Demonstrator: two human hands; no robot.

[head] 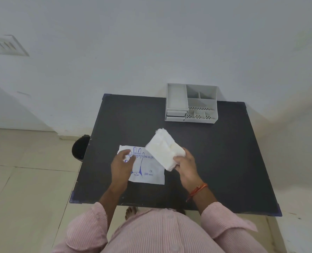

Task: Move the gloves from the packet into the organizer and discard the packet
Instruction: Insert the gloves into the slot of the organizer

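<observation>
A plain tiled room: bare wall (pixel 151 42), dark table (pixel 215 152).

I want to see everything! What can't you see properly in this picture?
Head view:
- Packet: its print is partly covered by the left hand and the gloves.
- Bin: mostly hidden behind the table edge.
- Organizer: drawer contents hidden; drawers are shut.

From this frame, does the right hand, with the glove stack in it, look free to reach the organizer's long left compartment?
Probably yes. The right hand holds the glove stack above the table, and nothing stands between it and the organizer. Its long left compartment looks open-topped and empty.
</observation>
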